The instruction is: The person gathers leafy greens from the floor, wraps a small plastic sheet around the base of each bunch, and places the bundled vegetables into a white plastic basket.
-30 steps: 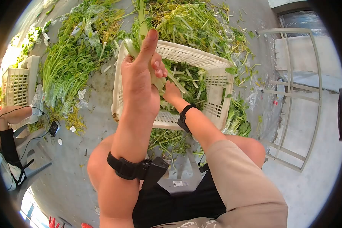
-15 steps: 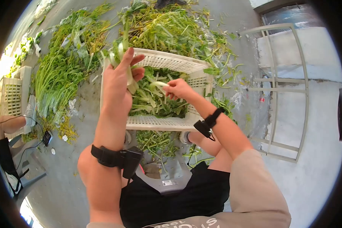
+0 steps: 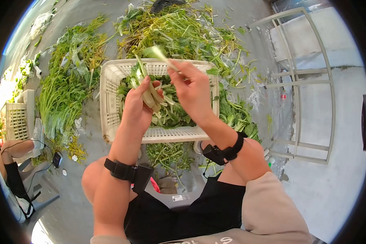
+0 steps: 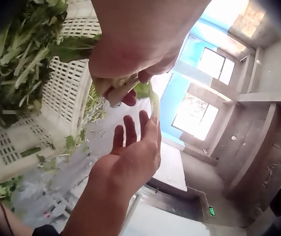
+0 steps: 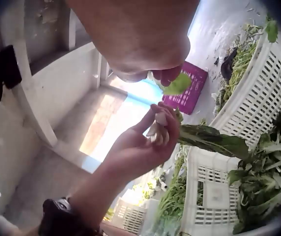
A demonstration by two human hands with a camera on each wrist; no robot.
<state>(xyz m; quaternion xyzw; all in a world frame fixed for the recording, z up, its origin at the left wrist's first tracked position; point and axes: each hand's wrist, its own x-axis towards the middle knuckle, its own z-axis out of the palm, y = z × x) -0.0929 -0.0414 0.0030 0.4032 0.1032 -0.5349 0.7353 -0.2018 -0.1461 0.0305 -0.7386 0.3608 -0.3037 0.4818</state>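
Your L hand (image 3: 139, 109) is up over the white plastic crate (image 3: 109, 87), fingers curled round a bunch of leafy greens (image 3: 149, 94). It's clasped at the pale stem ends, w/ the leaves fanning up and away from you. The R wrist view shows the same clasp: pale stems in the fist, one dark green leaf sticking out toward the crate. Your R hand (image 3: 194, 91) sits just beside it, to the R and a bit higher, fingertips pinching a single leaf stalk (image 3: 158, 53). Its light green blade points up and L over the crate's far rim. The stalk's lower end runs close to the bunch; can't tell if they touch. Both hands are in the air above the crate, neither resting on it. The crate holds loose cut greens (image 3: 175, 116) and sits on the concrete floor (image 3: 333, 183) btwn your knees and a big heap of trimmings (image 3: 179, 28) behind its far rim. A 2nd heap of long green stalks (image 3: 63, 91) lies on the floor L of the crate. More scraps (image 3: 168, 154) lie under the near rim, w/ darker leaves (image 3: 236, 116) just R of it. A black strap w/ a small unit (image 3: 128, 173) is on your L wrist, and there's a similar one on the R. A white metal frame (image 3: 301, 83) stands well off to the R. At far L, another person's arm (image 3: 16, 147) shows near a smaller white crate (image 3: 17, 116).
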